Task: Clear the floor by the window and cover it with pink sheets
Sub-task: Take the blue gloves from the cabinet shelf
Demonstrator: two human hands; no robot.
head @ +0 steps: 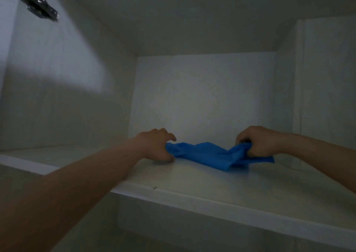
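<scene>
A blue cloth (210, 154) is seen lying crumpled on a white shelf (192, 184) inside a dim cupboard, toward the back of the shelf and just in front of the rear wall (202, 90). The cloth is held at both ends. Its left end is gripped by the left hand (158, 145), whose fingers are curled over the top of the fabric while the thumb is pressed down at the shelf surface beside it. Its right end is bunched up and clenched in the right hand (258, 142), with the fingers folded tightly round a raised wad of the material. Between the two hands the cloth is spread in loose folds, sagging onto the shelf, and a flat corner of it is left poking out to the right, below the right wrist. Both forearms are bare and are stretched forward over the shelf's front edge. The left side panel (57, 78) is lit by a pale patch of light, the rest being left in shadow. A metal hinge (38, 5) is fixed high on that panel, blurred. No pink sheets, floor or window are shown in this view; only the cupboard interior is visible.
</scene>
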